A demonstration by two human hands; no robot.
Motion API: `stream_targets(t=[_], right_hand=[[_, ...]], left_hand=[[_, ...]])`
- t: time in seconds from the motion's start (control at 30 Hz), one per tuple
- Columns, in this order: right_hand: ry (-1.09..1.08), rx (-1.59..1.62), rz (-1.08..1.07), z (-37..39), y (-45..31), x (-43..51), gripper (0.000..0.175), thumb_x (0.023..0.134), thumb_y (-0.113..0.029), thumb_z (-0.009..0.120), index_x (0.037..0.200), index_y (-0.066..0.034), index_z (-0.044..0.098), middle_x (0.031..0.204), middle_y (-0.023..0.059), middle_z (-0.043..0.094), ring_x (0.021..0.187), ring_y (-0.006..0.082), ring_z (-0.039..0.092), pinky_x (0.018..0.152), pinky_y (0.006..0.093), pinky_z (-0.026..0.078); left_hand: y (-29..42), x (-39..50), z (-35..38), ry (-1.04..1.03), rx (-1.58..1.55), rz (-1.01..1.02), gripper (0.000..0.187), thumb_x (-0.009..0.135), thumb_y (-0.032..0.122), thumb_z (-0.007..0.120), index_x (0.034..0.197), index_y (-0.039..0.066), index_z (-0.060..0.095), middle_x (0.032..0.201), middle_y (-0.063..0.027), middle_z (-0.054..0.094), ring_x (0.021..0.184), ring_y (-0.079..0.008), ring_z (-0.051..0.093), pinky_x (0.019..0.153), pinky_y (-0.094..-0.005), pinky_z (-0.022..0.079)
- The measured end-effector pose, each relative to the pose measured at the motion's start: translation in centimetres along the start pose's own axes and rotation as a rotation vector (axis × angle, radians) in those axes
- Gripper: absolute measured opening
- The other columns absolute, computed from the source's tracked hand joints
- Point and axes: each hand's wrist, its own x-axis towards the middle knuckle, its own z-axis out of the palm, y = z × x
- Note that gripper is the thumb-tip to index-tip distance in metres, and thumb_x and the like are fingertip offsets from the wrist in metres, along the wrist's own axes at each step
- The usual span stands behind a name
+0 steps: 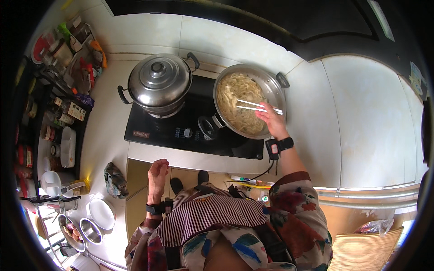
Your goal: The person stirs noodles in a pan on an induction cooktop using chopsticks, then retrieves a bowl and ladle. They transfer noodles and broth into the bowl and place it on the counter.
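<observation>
My right hand [271, 119] grips a pair of pale chopsticks [259, 107], held over the right side of a wide steel pan. The chopstick tips reach into broad noodles [237, 91] in cloudy liquid, which fill much of the pan [275, 91]. The pan stands on the right of a black gas stove [169, 127]. My left hand [158, 172] hangs in front of the counter edge, fingers loosely curled, touching nothing visible. On the stove's left burner sits a lidded steel pot [159, 79] with black side handles.
A black rack [78, 149] with jars and bottles lines the left. Near it on the counter lie a crumpled cloth [116, 179], a white bowl [101, 213], a steel bowl [91, 231] and an oil bottle [77, 188]. The tiled wall [206, 37] rises behind the stove.
</observation>
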Motion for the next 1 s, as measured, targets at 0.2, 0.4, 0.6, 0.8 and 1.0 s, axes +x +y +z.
stream_targets(t=[0.2,0.4,0.6,0.8,1.0], right_hand=[[0.359,-0.393,-0.234,-4.2,-6.1,-3.6,0.026,0.092,-0.019,0.067,0.1,0.0057,0.066,0.087,0.0147,0.07,0.072,0.0212,0.07,0.066,0.0291,0.058],[0.454,-0.412,-0.069,-7.7,-2.4,-3.5,0.025,0.09,-0.015,0.066,0.1,0.007,0.063,0.081,0.0144,0.069,0.066,0.0235,0.07,0.059,0.0314,0.059],[0.311,0.054,-0.047,-3.8,2.1,-0.2,0.03,0.09,-0.017,0.067,0.108,0.0053,0.057,0.094,0.0186,0.068,0.08,0.0307,0.071,0.072,0.0386,0.062],[0.34,-0.249,-0.288,-4.1,-3.4,-1.2,0.027,0.095,-0.02,0.063,0.101,0.0063,0.063,0.091,0.0178,0.068,0.076,0.0259,0.071,0.07,0.0344,0.061],[0.41,-0.429,-0.075,-4.4,-2.9,-4.4,0.023,0.089,-0.014,0.066,0.096,0.0077,0.062,0.076,0.0148,0.068,0.06,0.0242,0.069,0.055,0.0331,0.06]], left_hand=[[-0.8,0.3,-0.4,-0.004,-0.008,0.0,0.02,0.095,0.014,0.058,0.112,0.004,0.063,0.101,-0.003,0.068,0.091,-0.0107,0.061,0.078,-0.0247,0.047],[-0.5,0.3,0.1,-0.039,-0.035,0.018,0.021,0.096,0.015,0.057,0.113,0.005,0.063,0.101,-0.0025,0.068,0.091,-0.0098,0.061,0.078,-0.0233,0.047],[0.0,0.0,0.5,-0.041,-0.062,0.024,0.02,0.095,0.011,0.057,0.112,0.001,0.062,0.099,-0.0041,0.068,0.087,-0.0099,0.059,0.077,-0.0237,0.047],[-0.4,-0.4,-0.6,-0.001,-0.073,0.036,0.019,0.095,0.01,0.057,0.111,0.002,0.062,0.097,-0.0034,0.067,0.086,-0.0088,0.058,0.075,-0.0226,0.047],[-1.3,-0.5,-1.1,-0.02,-0.062,0.037,0.02,0.095,0.016,0.058,0.112,0.006,0.063,0.101,-0.0014,0.068,0.092,-0.0092,0.061,0.08,-0.0233,0.047]])
